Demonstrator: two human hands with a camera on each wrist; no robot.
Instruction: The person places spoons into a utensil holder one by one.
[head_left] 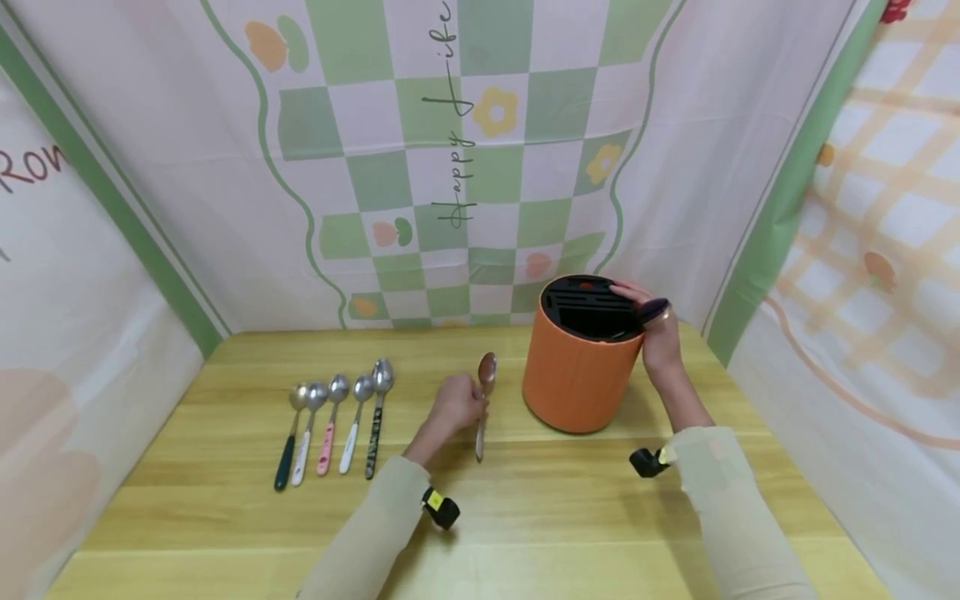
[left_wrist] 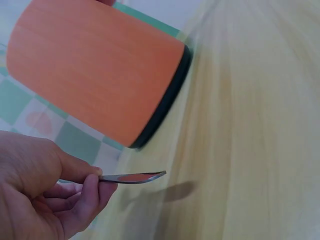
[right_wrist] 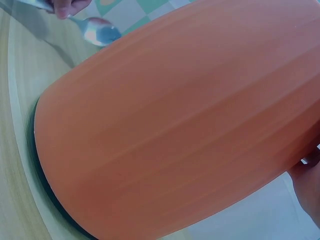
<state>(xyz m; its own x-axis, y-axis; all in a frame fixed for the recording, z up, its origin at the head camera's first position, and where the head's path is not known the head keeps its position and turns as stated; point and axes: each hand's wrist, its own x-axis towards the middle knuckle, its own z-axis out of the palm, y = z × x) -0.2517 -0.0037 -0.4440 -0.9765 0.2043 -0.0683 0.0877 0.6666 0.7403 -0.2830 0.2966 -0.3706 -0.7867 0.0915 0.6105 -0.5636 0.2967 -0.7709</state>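
While I watch from afar, left hand pinches spoon above bench, between five spoons and orange holder; right hand touches holder's rim, grip I cannot tell.

A pale wood-grain desk stands before us against a cloth backdrop, its green-and-white checkerboard dotted with yellow flowers, "Happy Life" lettering running upward; orange-plaid fabric hangs at right, white cloth at left, under soft light.
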